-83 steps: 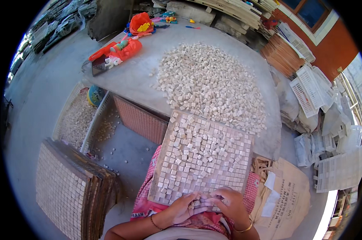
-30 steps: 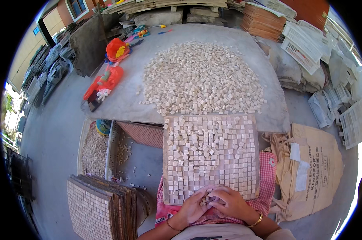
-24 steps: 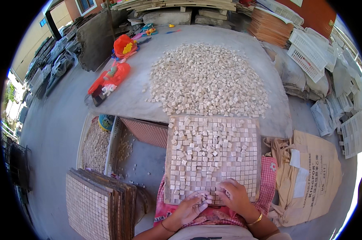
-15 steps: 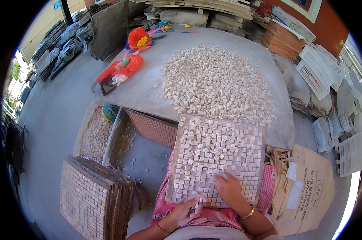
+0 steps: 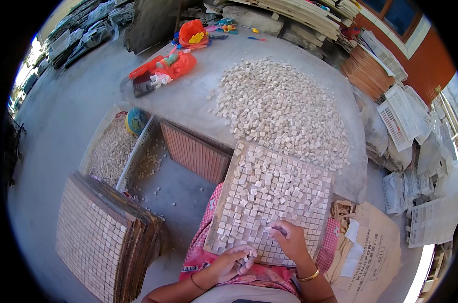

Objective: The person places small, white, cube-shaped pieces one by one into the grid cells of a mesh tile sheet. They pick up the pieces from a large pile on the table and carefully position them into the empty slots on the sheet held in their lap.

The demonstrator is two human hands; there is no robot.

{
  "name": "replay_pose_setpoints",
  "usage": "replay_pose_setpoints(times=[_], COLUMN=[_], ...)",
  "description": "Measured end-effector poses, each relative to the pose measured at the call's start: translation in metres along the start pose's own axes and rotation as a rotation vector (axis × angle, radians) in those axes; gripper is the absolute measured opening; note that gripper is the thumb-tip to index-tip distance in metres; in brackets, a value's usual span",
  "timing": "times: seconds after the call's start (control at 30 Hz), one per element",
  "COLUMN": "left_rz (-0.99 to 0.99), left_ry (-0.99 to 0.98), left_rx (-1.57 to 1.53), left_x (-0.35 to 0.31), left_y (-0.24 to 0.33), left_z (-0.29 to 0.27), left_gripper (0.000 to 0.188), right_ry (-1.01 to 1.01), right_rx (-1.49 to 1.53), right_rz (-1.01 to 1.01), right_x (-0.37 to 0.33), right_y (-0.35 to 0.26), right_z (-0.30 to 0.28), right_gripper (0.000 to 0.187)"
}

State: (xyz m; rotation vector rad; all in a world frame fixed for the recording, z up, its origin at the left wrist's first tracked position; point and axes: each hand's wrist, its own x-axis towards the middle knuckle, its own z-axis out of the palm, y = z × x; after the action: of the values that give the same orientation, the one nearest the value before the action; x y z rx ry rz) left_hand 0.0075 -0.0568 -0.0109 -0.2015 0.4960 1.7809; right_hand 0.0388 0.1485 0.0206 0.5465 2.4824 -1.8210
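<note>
A square grid board (image 5: 310, 184) half filled with small beige stone tiles leans on my lap over a red checked cloth (image 5: 203, 252). My right hand (image 5: 292, 242), a gold bangle on its wrist, lies on the board's near part with its fingertips pinched on one tile (image 5: 276, 229). At the board's near edge my left hand (image 5: 229, 263) is curled around a few loose tiles. Beyond the board, a big heap of loose tiles (image 5: 284, 101) is spread on a grey slab (image 5: 188, 101).
A stack of finished mosaic boards (image 5: 97, 237) leans at my left. Two plastic crates with stone bits (image 5: 112, 151) and a red grid mould (image 5: 196, 156) stand beside the slab. Red bags (image 5: 171, 65) lie far left, a paper sack (image 5: 368, 252) and white plastic grids (image 5: 398, 116) at right.
My right hand has moved from the board's near edge up onto the tiles. My left hand stays at the near edge. My head has turned, which shifts the whole view.
</note>
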Motion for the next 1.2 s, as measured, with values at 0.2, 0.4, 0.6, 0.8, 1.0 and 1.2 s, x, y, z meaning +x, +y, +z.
replay_pose_setpoints(times=[0.2, 0.4, 0.6, 0.8, 1.0, 1.2], left_rz=[0.025, 0.029, 0.01, 0.033, 0.031, 0.043], left_ry=[-0.018, -0.005, -0.001, 0.025, 0.021, -0.007], left_rx=[-0.016, -0.011, -0.003, 0.018, 0.034, 0.002], left_x=[-0.003, -0.003, -0.002, -0.003, -0.003, -0.006], left_y=[0.003, 0.002, 0.001, 0.0, 0.002, 0.003], left_z=[0.002, 0.0, 0.001, -0.006, -0.004, -0.004], left_gripper=[0.023, 0.022, 0.022, 0.023, 0.022, 0.021], right_ry=[0.014, 0.075, -0.018, 0.01, 0.028, 0.114], right_rx=[-0.619, -0.691, -0.683, -0.552, -0.591, -0.804], right_rz=[-0.396, -0.384, -0.406, -0.261, -0.402, -0.422], right_x=[-0.001, 0.001, 0.001, 0.0, -0.004, -0.009], right_y=[0.004, -0.006, 0.0, -0.016, -0.003, -0.001], right_z=[0.02, 0.025, 0.018, 0.006, 0.015, 0.031], right_gripper=[0.014, 0.012, 0.01, 0.013, 0.013, 0.015])
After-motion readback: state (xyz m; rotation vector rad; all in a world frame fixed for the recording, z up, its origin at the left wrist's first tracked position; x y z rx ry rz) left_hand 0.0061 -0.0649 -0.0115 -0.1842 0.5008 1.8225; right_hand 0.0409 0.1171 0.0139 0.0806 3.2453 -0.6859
